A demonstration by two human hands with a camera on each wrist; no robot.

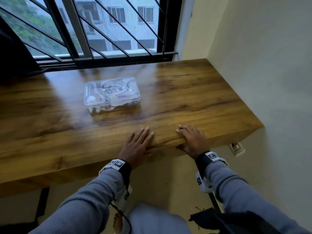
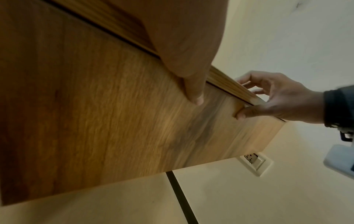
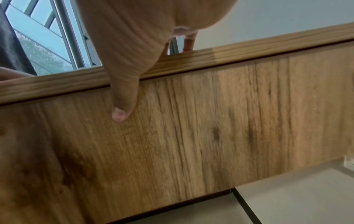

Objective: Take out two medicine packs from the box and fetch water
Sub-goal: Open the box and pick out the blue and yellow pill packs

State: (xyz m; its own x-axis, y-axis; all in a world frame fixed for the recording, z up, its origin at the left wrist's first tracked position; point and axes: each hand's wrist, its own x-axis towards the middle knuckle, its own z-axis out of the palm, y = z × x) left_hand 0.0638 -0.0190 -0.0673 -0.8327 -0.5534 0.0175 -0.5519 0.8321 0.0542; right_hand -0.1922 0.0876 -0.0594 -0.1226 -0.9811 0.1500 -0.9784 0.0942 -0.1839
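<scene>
- Box [image 1: 112,94]: clear plastic, lid shut, flat on the desk [image 1: 194,98] top, toward the back edge by the window [image 1: 101,26], well apart from both my hands. Contents show thru the lid as white & dark bits, too blurred to tell packs apart.
- No water or cup in any view.
- My left hand [image 1: 137,146]: laid flat on the desk's front edge, fingers straight & together pointing toward the box, holding nothing. In the left wrist view my thumb [image 2: 193,91] lies down against the front face below the edge.
- My right hand [image 1: 192,141]: also at the front edge, nearer the desk's right corner, just beside the left w/ a gap between. Fingers rest on top, slightly bent; thumb [image 3: 122,106] hooks under onto the front face, so it loosely clasps the desk edge. Left wrist view shows the same: fingers above, thumb pressed below.
- Wrist bands w/ black-white markers on both wrists, grey sleeves [image 1: 81,203] behind them.
- Wall socket [image 1: 236,148] on the right wall, just under the desk's right front corner.
- Window w/ dark diagonal bars runs behind the back edge; dark curtain [image 1: 13,53] at the back left corner.
</scene>
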